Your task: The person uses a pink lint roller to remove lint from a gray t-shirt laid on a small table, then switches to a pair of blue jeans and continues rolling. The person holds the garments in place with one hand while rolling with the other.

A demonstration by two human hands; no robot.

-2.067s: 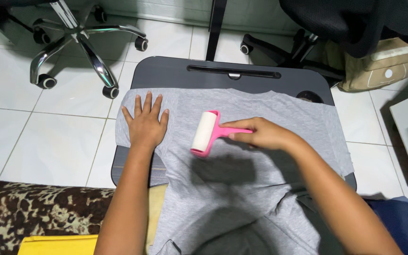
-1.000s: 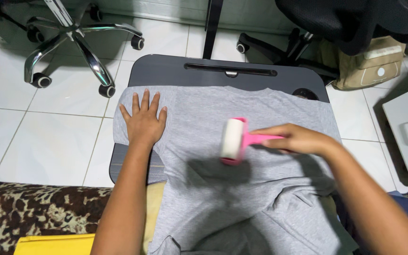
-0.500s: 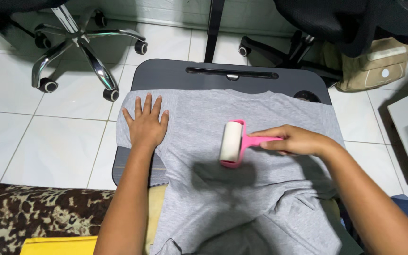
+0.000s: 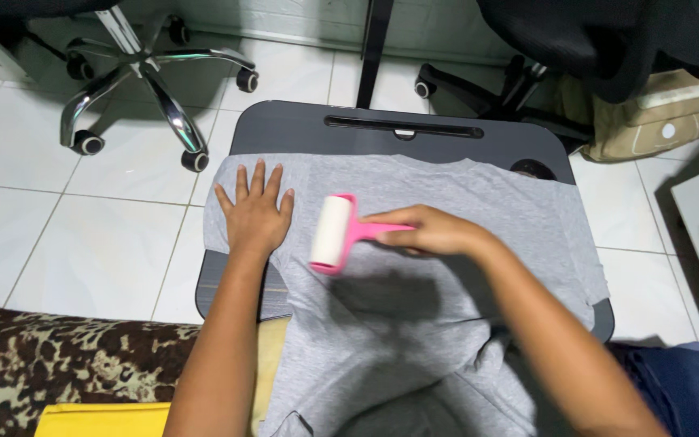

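A grey T-shirt (image 4: 479, 202) lies spread over a small dark lap table (image 4: 285, 129). My left hand (image 4: 254, 212) presses flat on the shirt's left sleeve area, fingers apart. My right hand (image 4: 430, 231) grips the pink handle of a lint roller (image 4: 332, 233), whose white roll rests on the shirt just right of my left hand. The shirt's lower part hangs toward my lap.
A chrome office-chair base (image 4: 143, 77) stands on the white tiled floor (image 4: 82, 235) at the upper left. A black chair base (image 4: 495, 89) and a tan bag (image 4: 649, 117) are at the upper right. A leopard-print cloth (image 4: 50, 356) and a yellow item (image 4: 99, 419) lie at the lower left.
My right hand rolled the lint roller to the right across the shirt, then back left toward my left hand. My left hand stayed pressed in place.
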